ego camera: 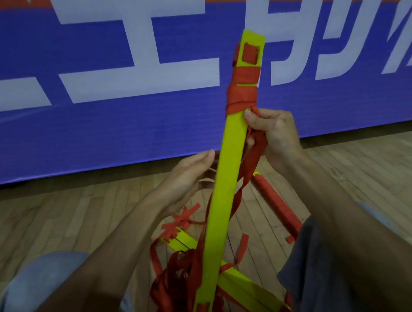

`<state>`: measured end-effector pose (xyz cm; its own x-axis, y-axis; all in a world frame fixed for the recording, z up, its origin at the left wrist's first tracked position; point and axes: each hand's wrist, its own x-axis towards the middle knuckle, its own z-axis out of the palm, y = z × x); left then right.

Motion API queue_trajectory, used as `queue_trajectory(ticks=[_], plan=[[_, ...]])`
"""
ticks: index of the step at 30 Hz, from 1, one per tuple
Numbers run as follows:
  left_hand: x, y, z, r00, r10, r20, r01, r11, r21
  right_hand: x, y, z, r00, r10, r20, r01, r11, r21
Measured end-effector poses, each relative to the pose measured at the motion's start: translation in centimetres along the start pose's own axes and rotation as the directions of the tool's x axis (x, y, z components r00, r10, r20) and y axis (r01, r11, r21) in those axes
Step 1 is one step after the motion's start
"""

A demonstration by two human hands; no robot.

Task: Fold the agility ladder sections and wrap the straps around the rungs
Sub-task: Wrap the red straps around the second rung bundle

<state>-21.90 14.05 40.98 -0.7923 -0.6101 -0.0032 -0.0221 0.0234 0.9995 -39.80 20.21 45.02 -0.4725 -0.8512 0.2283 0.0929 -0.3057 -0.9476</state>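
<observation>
A stack of yellow rungs (pixel 224 186) stands nearly upright in front of me. Red strap is wound around its upper part (pixel 242 90), just below the slotted top end. My right hand (pixel 277 136) pinches the loose red strap (pixel 252 161) right beside the rung, under the wound part. Behind the rung's left edge, my left hand (pixel 189 180) has its fingers curled against it at mid-height. The strap trails down from my right hand to a tangle of red strap (pixel 179 281) on the floor.
More yellow rungs (pixel 240 288) lie on the wooden floor between my knees. A bundle fully wrapped in red (pixel 277 204) lies to the right. A blue banner with white letters (pixel 90 66) hangs close ahead.
</observation>
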Motion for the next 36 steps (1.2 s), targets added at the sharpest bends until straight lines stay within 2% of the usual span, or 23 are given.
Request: queue_trajectory(ticks=[5,7,10,12,19,22,25,28,30,32,36], plan=[[-0.6,0.1,0.5,0.962,-0.019,0.271,0.067,0.983,-0.172,0.0,-0.2,-0.4,0.994,-0.048,0.102,0.035,0.991,0.129],[-0.6,-0.3,0.7,0.952,0.009,0.306,0.08,0.958,-0.276,0.0,-0.2,-0.5,0.991,-0.066,0.12,0.046,0.986,0.159],[-0.3,-0.4,0.8,0.967,-0.017,0.256,0.097,0.947,-0.305,0.2,-0.1,-0.9,0.982,-0.077,0.175,0.057,0.991,0.119],[-0.2,-0.4,0.5,0.975,-0.039,0.217,0.092,0.966,-0.241,0.4,0.1,-1.0,0.977,-0.037,0.212,0.027,0.998,0.05],[-0.4,-0.1,-0.6,0.997,-0.062,0.035,0.065,0.991,-0.114,0.8,0.8,-1.3,0.966,0.105,0.235,-0.037,0.959,-0.279],[-0.3,0.0,-0.8,0.998,-0.056,-0.032,0.054,0.996,-0.065,1.0,0.9,-1.3,0.976,0.13,0.177,-0.054,0.923,-0.38],[-0.1,0.0,-1.1,0.993,-0.05,-0.106,0.048,0.999,-0.022,1.0,0.7,-1.2,0.983,0.151,0.102,-0.096,0.904,-0.418],[0.0,-0.3,-1.2,0.977,-0.057,-0.207,0.061,0.998,0.013,0.7,0.4,-1.2,0.958,0.227,0.174,-0.148,0.913,-0.381],[0.2,-0.6,-0.8,0.955,-0.032,-0.294,0.053,0.996,0.066,0.5,0.3,-0.9,0.936,0.251,0.247,-0.158,0.927,-0.341],[0.4,-1.0,-0.2,0.923,0.058,-0.379,0.031,0.974,0.226,0.3,0.5,-0.6,0.937,0.247,0.248,-0.154,0.927,-0.341],[0.3,-1.2,0.9,0.875,0.265,-0.404,0.064,0.766,0.64,-0.1,1.6,0.3,0.984,0.136,0.116,-0.061,0.864,-0.5]])
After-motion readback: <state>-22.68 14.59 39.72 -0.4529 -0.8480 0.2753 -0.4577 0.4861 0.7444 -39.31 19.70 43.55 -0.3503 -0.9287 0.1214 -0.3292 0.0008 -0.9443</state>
